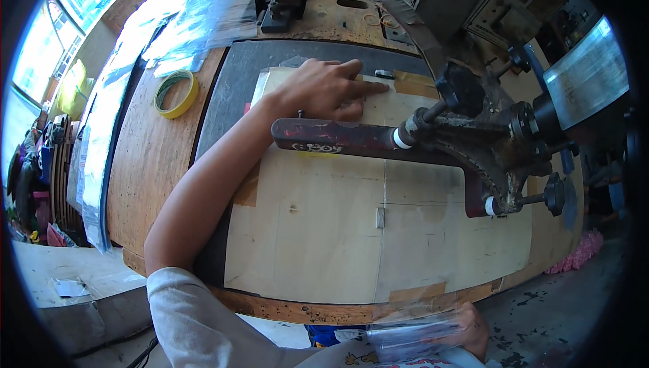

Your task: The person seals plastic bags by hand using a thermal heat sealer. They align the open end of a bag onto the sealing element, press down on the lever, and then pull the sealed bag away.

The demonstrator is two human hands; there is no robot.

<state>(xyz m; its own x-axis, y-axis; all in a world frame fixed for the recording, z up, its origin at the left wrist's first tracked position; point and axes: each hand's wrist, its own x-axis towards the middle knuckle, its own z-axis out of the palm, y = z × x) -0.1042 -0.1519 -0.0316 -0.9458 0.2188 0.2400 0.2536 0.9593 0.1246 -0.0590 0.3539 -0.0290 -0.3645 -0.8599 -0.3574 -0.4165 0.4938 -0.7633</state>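
Note:
My left hand (324, 89) rests on the far part of a pale flat board (318, 233), its index finger stretched to the right and its other fingers partly bent. The fingertip is close to a strip of brown tape (415, 85) and a small dark metal piece (384, 74). In front of this hand, a dark red metal arm (338, 136) reaches across the board. Low at the right, by the table's near edge, my right hand (471, 331) grips a clear plastic sheet (414, 337); part of its fingers is hidden.
A metal clamp fixture (503, 141) with black knobs (460, 89) stands over the board's right side. A yellow tape roll (176, 94) lies on the wood to the left, beside stacked clear plastic sheets (203, 13). A black metal fitting (282, 10) is at the far edge.

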